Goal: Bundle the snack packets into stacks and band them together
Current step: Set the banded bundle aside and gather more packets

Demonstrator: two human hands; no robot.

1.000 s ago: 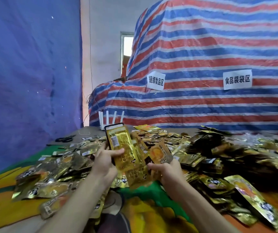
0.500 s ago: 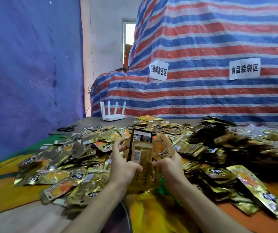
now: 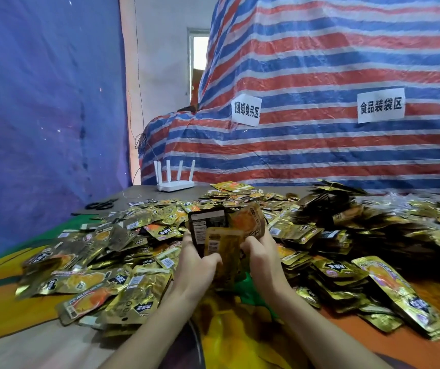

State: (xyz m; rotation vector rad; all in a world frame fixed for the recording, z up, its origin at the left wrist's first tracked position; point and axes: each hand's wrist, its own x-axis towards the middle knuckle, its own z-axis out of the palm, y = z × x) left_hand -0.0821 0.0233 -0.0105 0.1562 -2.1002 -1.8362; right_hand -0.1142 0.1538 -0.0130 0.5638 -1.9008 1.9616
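Gold foil lies everywhere: loose snack packets (image 3: 93,262) cover the table (image 3: 144,191) on our left. Our left hand (image 3: 196,267) curls round the near side of a small stack (image 3: 213,230), thumb across its face. A second ago these packets were fanned out and held higher; now they are lowered and pressed together just above the heap. Our right hand (image 3: 265,258) grips the stack's other side. We judge we are squaring it up, with no band on it yet. The packet print is too blurred to read. On the striped tarp (image 3: 320,62), the left sign (image 3: 245,110) reads 捆绑食品区 and the right sign (image 3: 380,105) reads 食品装袋区.
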